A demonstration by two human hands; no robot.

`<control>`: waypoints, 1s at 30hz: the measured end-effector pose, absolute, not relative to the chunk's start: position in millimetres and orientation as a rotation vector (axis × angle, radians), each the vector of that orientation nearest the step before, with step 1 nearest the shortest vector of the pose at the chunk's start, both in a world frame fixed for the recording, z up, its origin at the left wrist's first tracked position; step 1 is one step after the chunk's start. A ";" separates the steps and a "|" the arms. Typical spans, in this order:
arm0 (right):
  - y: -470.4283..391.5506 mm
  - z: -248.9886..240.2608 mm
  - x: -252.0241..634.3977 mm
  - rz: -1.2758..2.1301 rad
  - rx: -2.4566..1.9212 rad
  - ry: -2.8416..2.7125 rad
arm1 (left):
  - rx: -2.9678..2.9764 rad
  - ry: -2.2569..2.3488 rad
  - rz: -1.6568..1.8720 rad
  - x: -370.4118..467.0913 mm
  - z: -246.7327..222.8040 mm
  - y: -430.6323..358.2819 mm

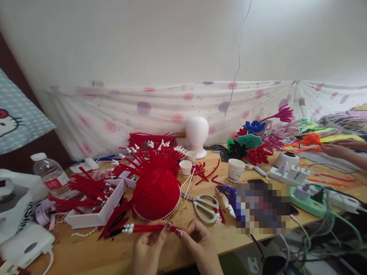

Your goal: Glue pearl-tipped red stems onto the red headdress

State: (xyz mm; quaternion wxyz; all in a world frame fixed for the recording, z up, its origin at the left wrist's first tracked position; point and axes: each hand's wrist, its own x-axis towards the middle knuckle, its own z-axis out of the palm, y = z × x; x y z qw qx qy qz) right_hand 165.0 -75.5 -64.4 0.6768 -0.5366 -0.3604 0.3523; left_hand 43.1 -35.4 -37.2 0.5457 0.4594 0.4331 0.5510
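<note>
My left hand [150,244] pinches a small bundle of red chenille stems [142,228] tipped with white pearl beads that point left. My right hand [202,244] pinches the other end of the same bundle between thumb and fingers. Just beyond both hands sits a red domed headpiece [156,191], edged with a pearl string and topped by a fan of bead-tipped red stems. Scissors [205,208] with pale handles lie to the right of the dome. A white box [100,214] on the left holds more red stems.
A white foam head [197,133] stands at the back. Paper cups [236,170], a blue glue gun [229,196], a blurred-out phone [266,206] and power strips [309,202] with cables occupy the right. A water bottle [50,173] is at left. Another person's hand [338,151] holds an orange flower.
</note>
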 end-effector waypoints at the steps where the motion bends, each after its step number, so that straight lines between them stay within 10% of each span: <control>1: -73.8 -63.1 164.8 0.796 -1.218 -0.823 | 1.068 1.046 1.314 44.3 -37.3 -34.1; 30: -76.3 -56.0 185.7 0.584 -1.307 -1.035 | 0.910 0.938 1.210 37.3 -50.7 -14.0</control>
